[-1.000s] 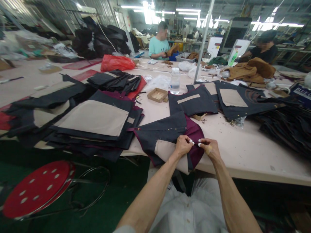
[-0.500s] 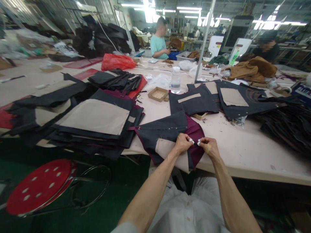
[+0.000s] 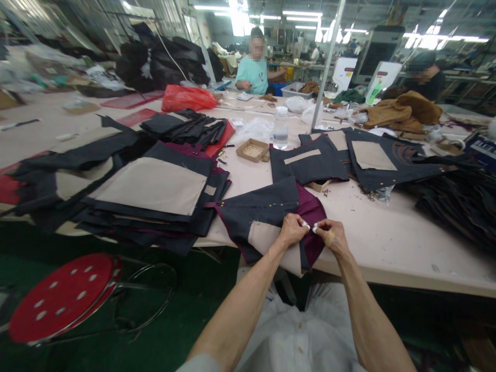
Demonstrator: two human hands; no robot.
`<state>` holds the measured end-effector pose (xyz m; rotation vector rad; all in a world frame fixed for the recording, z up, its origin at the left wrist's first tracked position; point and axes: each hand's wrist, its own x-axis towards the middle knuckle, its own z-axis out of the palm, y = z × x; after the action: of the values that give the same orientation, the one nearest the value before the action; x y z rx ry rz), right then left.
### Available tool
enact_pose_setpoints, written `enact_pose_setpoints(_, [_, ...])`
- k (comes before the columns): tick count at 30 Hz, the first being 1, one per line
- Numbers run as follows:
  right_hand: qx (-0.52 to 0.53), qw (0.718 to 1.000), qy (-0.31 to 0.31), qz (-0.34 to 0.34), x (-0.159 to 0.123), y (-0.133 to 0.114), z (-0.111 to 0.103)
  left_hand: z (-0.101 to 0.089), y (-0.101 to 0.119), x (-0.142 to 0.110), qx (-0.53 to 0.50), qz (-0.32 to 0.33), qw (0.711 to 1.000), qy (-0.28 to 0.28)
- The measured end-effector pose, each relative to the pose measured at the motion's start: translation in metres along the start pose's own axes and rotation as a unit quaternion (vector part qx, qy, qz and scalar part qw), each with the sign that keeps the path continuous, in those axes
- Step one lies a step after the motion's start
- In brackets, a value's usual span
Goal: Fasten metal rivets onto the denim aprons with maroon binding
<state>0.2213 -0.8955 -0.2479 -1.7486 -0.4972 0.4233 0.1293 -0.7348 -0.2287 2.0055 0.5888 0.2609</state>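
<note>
A dark grey fabric piece (image 3: pixel 256 204) with a beige patch and small metal studs lies at the table's front edge, its purple lining (image 3: pixel 311 202) showing on the right. Over the border of the grey and purple cloth, my left hand (image 3: pixel 292 229) is closed in a pinch on the fabric. My right hand (image 3: pixel 332 233), a tan plaster on it, pinches just to the right above the lining; whatever lies between its fingertips is too small to make out. White wrapping covers fingertips of both hands, which are a short gap apart.
Stacked dark panels (image 3: pixel 155 186) lie to the left, more panels (image 3: pixel 310 160) to the right. A cardboard tray of small metal parts (image 3: pixel 253 150) and a clear bottle (image 3: pixel 280 129) stand behind. A red stool (image 3: pixel 62 297) is at lower left. Two co-workers sit across the table.
My right hand has shifted very slightly left, towards the left hand. The co-worker in the light teal shirt has turned to face forward. The fabric stays in place.
</note>
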Motion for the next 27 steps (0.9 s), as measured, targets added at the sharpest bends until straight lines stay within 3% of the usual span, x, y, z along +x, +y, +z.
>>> enact_pose_setpoints(7, [-0.017, 0.999, 0.044, -0.02, -0.008, -0.005, 0.001, 0.003, -0.001, -0.001, 0.019, 0.012, 1.0, 0.015])
enact_pose_setpoints(12, [0.009, 0.999, 0.041, 0.007, -0.008, 0.0, 0.004, 0.003, 0.0, -0.003, 0.034, 0.029, 0.998, 0.035])
enact_pose_setpoints(21, [-0.006, 0.998, 0.058, -0.008, -0.008, 0.0, 0.012, 0.002, 0.005, -0.005, 0.049, 0.032, 0.997, 0.042])
enact_pose_setpoints(27, [-0.013, 0.999, 0.03, -0.022, -0.002, 0.002, 0.013, 0.001, -0.001, -0.005, 0.029, 0.044, 0.998, 0.038])
